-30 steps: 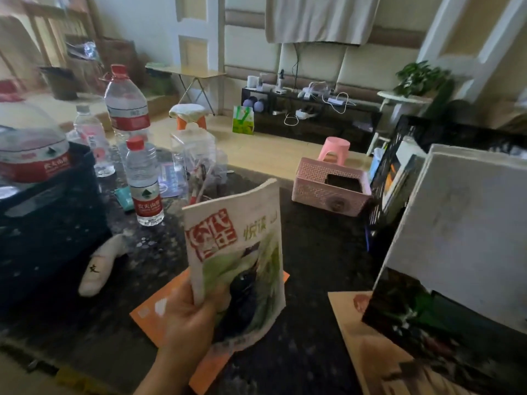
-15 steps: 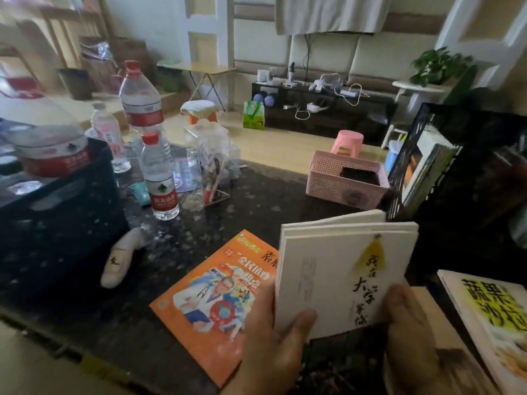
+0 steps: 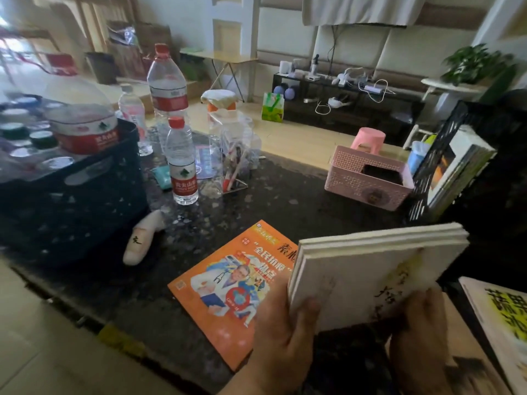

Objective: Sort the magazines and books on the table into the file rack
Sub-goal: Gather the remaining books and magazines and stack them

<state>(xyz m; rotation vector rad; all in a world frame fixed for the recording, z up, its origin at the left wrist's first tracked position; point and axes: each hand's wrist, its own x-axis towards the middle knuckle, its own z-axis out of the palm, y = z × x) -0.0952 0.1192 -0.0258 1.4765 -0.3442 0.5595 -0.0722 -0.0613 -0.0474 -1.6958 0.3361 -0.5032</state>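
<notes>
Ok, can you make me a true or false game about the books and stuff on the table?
1. Both hands hold the white book. True: the left hand and right hand grip its near corners.
2. The orange magazine stands in the file rack. False: it lies flat on the dark table.
3. The file rack already has books in it. True.
4. The pink basket sits left of the file rack. True.
5. The small water bottle has a blue cap. False: its cap is red.
</notes>
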